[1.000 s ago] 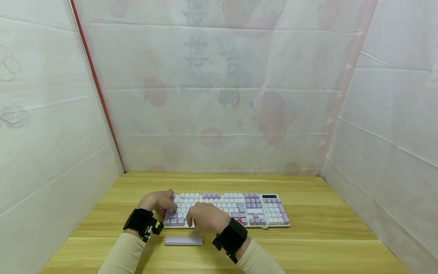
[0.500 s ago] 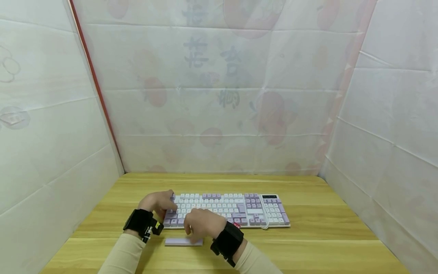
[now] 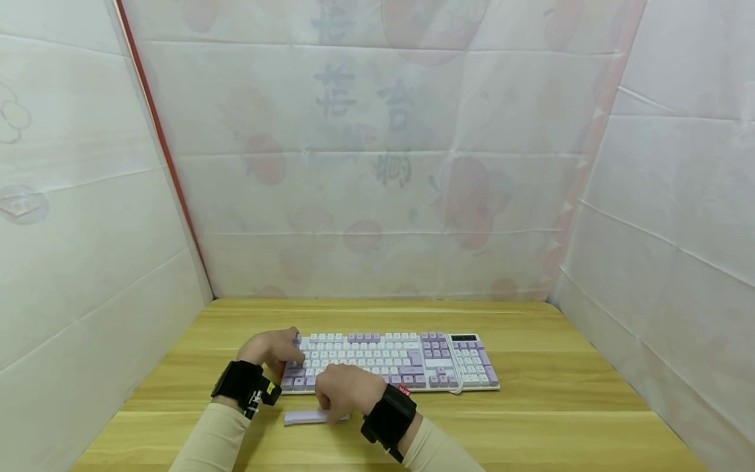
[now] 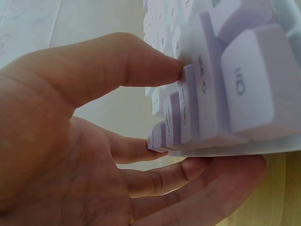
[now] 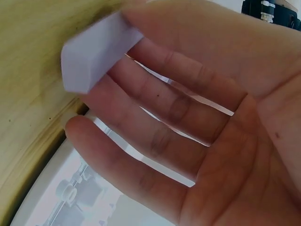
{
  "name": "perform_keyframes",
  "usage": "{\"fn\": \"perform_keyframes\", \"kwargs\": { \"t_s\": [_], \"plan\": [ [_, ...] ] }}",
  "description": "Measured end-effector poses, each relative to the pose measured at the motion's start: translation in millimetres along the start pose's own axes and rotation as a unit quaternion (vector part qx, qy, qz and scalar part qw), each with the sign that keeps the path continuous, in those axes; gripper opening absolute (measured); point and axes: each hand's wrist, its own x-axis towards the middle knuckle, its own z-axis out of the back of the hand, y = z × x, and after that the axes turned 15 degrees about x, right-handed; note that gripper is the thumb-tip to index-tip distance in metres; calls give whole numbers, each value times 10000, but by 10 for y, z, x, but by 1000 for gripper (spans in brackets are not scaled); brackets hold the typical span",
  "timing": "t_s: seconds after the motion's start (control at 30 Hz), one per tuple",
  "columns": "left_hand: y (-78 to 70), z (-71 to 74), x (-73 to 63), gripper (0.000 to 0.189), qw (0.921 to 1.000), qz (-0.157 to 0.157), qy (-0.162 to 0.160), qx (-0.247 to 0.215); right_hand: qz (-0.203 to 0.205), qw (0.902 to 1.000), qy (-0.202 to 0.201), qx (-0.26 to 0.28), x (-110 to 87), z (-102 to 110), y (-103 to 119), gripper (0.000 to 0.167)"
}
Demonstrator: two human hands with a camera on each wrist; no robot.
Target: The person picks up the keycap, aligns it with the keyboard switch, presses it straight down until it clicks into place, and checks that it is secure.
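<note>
A white and lavender keyboard (image 3: 377,357) lies on the wooden table. My left hand (image 3: 272,347) holds its left end: in the left wrist view the thumb (image 4: 141,63) rests on the side keys and the other fingers lie along the edge. In front of the keyboard, my right hand (image 3: 349,392) pinches a long lavender spacebar keycap (image 3: 305,417) near its right end. The right wrist view shows the keycap (image 5: 96,54) between thumb and fingers, just over the table. Below the fingers, a switch stem (image 5: 66,190) shows on the keyboard where no cap sits.
A bundled white cable (image 3: 456,367) lies across the keyboard's right part. A small red tag (image 3: 404,389) shows beside the right wrist band. The table (image 3: 548,393) extends on both sides, with pale sheet walls (image 3: 377,196) at the back and sides.
My right hand has moved down and slightly left onto the spacebar keycap and now pinches it. The keycap has tilted a little. My left hand and the keyboard have stayed put.
</note>
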Motion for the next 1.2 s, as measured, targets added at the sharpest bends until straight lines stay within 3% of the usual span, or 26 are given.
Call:
{"fn": "perform_keyframes", "kwargs": {
  "t_s": [0.1,0.23,0.6,0.87,1.2],
  "plan": [
    [3,-1,8,70,10000,9,-14,24,64,10000,20,2,1,-8,-12,57],
    [4,0,15,71,10000,25,-25,66,48,10000,58,-39,5,-9,-14,59],
    [-4,9,4,82,10000,52,26,46,-91,9997,-7,-208,-6,-29,19,49],
    [-10,9,-12,76,10000,72,1,34,-208,9993,-49,-291,-22,-28,56,51],
    [-7,8,-6,73,9999,57,-38,135,-284,9969,-272,-679,-2,-59,83,34]
  ]
}}
